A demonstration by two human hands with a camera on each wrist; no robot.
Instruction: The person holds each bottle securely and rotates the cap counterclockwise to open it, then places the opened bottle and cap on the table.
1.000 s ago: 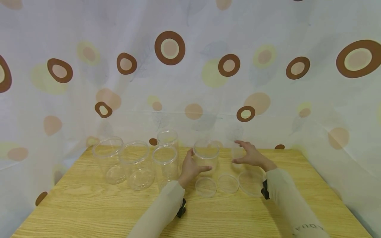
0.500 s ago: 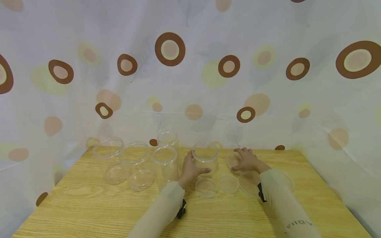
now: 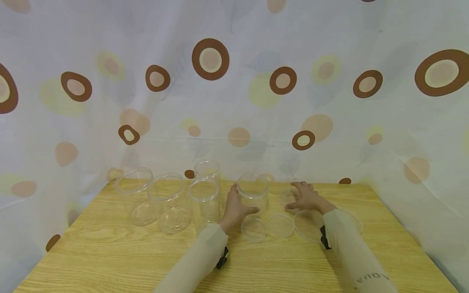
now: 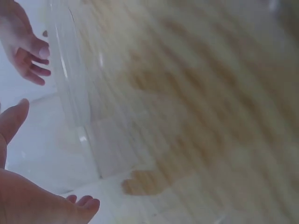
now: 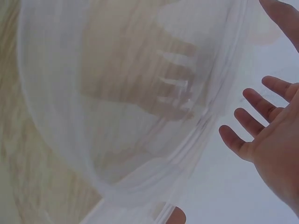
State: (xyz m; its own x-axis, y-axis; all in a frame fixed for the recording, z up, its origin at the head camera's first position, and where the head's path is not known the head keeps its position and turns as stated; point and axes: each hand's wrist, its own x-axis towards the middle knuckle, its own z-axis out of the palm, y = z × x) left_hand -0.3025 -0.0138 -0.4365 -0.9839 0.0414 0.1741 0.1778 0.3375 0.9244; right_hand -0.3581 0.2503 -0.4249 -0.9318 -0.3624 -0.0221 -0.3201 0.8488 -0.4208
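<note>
My left hand holds the left side of a clear, wide-rimmed plastic cup, thumb in front and fingers behind. In the left wrist view, part of my left hand shows beside clear plastic. My right hand is spread over a thin clear round lid, its fingertips near the lid's edges. The right wrist view shows the right hand's fingers loosely apart, with nothing between them. In front of the cup lie more clear round lids, a small one, another small one and a larger one.
Several tall clear cups stand upright at the left, among them wide ones and a narrower one. Part of another large lid shows beyond the right sleeve. The wooden table meets a patterned curtain behind.
One second ago my right hand was around an upright clear piece; the lid has since come to lie flat beneath it. The left hand's cup shifted very slightly, and little differs over the last half second.
</note>
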